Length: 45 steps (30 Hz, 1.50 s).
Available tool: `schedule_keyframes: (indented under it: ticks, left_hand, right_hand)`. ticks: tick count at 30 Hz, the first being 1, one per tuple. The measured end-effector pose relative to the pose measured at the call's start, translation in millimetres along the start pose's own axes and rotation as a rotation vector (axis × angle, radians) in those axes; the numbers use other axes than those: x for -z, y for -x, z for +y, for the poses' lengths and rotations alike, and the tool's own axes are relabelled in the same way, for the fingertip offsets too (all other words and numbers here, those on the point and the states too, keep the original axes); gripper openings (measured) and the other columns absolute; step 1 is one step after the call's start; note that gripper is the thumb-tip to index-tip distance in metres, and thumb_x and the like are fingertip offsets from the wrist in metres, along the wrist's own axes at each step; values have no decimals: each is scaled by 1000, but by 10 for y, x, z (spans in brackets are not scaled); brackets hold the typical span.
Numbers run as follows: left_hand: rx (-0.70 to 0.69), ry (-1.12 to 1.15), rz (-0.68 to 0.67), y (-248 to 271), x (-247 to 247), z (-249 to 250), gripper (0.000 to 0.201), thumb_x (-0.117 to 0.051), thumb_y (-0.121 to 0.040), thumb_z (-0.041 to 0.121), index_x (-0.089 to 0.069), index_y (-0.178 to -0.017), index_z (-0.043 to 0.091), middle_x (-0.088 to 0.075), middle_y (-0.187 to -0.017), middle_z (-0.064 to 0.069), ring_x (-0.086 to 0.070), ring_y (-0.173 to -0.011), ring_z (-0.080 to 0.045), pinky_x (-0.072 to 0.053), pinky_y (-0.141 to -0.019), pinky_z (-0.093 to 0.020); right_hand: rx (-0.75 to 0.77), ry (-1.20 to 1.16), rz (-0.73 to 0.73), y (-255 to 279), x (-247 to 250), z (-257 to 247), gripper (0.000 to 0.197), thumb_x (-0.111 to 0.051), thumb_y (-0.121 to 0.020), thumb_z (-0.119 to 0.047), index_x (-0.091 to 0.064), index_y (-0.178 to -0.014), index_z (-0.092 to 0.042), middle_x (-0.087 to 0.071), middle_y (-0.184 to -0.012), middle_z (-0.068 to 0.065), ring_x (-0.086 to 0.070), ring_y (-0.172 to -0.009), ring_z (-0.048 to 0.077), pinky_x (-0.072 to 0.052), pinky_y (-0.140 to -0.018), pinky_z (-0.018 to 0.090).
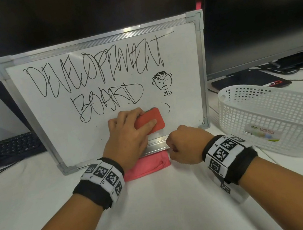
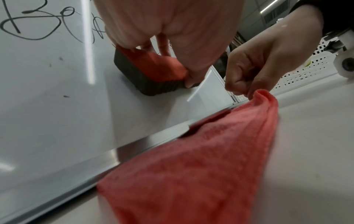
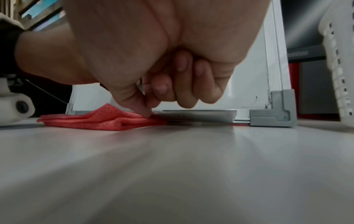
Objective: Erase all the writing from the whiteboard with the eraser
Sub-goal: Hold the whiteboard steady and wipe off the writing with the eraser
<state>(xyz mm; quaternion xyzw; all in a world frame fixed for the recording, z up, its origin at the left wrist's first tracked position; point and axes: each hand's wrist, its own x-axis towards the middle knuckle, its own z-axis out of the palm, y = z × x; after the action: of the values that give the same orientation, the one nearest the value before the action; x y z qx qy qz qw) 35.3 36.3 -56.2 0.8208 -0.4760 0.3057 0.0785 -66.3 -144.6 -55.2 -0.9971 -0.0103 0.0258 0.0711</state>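
Left hand (image 1: 128, 135) grips the red eraser (image 1: 150, 120) flat against the whiteboard (image 1: 53, 117)
The eraser sits low on the board beneath the writing (image 1: 94, 72); the right hand (image 1: 187, 145), fingers clenched, pinches a red cloth (image 3: 107, 119) on the table (image 1: 160, 211) at the board's bottom edge

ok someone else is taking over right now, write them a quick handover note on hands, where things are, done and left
Left hand: grips the eraser, pressed flat on the lower part of the whiteboard.
Right hand: pinches a corner of the pink cloth at the board's bottom edge.
Board leans upright on the table; white basket to the right.
Done: lower strip looks blank.
Left: "DEVELOPMENT BOARD", the doodle face, a small arc.
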Motion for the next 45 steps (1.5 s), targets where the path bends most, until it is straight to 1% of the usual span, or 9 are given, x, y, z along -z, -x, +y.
schedule_keyframes:
  ticks: [3, 7, 12, 19, 24, 32, 39, 42, 45]
  left_hand:
    - [29, -8, 34, -59, 10, 23, 44, -73, -84, 22, -65, -127, 29, -53, -135, -11, -49, -113, -36, -39, -86, -49]
    - [-39, 3, 0, -76, -28, 31, 44, -72, -84, 22, -64, -127, 30, -53, -136, -9, -49, -114, -36, -39, -88, -50]
    - [-23, -24, 10, -130, -22, 99, 43, -71, -86, 22, -64, -128, 29, -53, -136, -10, -50, -114, -37, -40, -87, -51]
    - [-56, -10, -1, -174, -64, 164, 45, -72, -82, 15, -65, -124, 30, -53, -136, -9, -51, -113, -38, -39, -87, -51]
    - [-5, -36, 37, -217, -43, 218, 44, -72, -82, 16, -65, -124, 29, -53, -136, -10, -50, -114, -38, -36, -86, -50]
    - [-32, -25, 7, -265, -51, 251, 46, -73, -79, 13, -65, -122, 30, -53, -135, -8, -50, -112, -38, -36, -85, -50]
    - [-53, -32, -13, -257, -94, 308, 46, -72, -79, 14, -65, -122, 29, -54, -133, -10, -51, -109, -39, -38, -84, -50]
    - [-77, -31, -18, -248, -101, 329, 46, -74, -77, 11, -66, -120, 28, -55, -132, -10, -53, -107, -39, -40, -84, -52]
    - [-23, -29, -5, -269, -78, 319, 47, -72, -78, 12, -65, -121, 29, -54, -133, -10, -52, -109, -39, -38, -85, -50]
  right_hand:
    - [-8, 3, 3, 5, 12, -2, 24, -54, -92, -34, -55, -75, -17, -46, -76, 2, -60, -76, 30, -40, -59, 30]
    - [-22, 20, -10, 14, 25, -14, 20, -54, -91, -32, -55, -77, -18, -44, -78, 2, -57, -73, 29, -42, -63, 30]
    - [-54, 47, -27, 35, 30, 31, 19, -54, -91, -31, -59, -82, -15, -45, -78, 1, -55, -69, 27, -39, -58, 28]
    - [-73, 87, -41, 74, 44, 60, 16, -54, -92, -30, -55, -83, -17, -41, -73, -1, -52, -68, 26, -42, -63, 29]
    - [-97, 97, -49, 127, 65, 138, 17, -53, -92, -29, -52, -80, -18, -42, -74, -1, -44, -58, 15, -37, -57, 26]
    - [-102, 68, -35, 160, 48, 213, 17, -53, -92, -30, -56, -81, -18, -43, -75, -2, -53, -67, 22, -43, -63, 29]
    - [-70, 37, -40, 130, -5, 252, 38, -60, -90, -54, -50, -69, -25, -46, -75, -3, -59, -73, 24, -44, -62, 30]
    - [-73, 37, -29, 141, -15, 274, 37, -60, -89, -55, -50, -70, -25, -48, -76, -4, -60, -74, 23, -47, -65, 30]
    - [-79, 25, -25, 157, -21, 341, 39, -60, -89, -53, -50, -67, -23, -49, -75, -4, -60, -74, 23, -45, -65, 29]
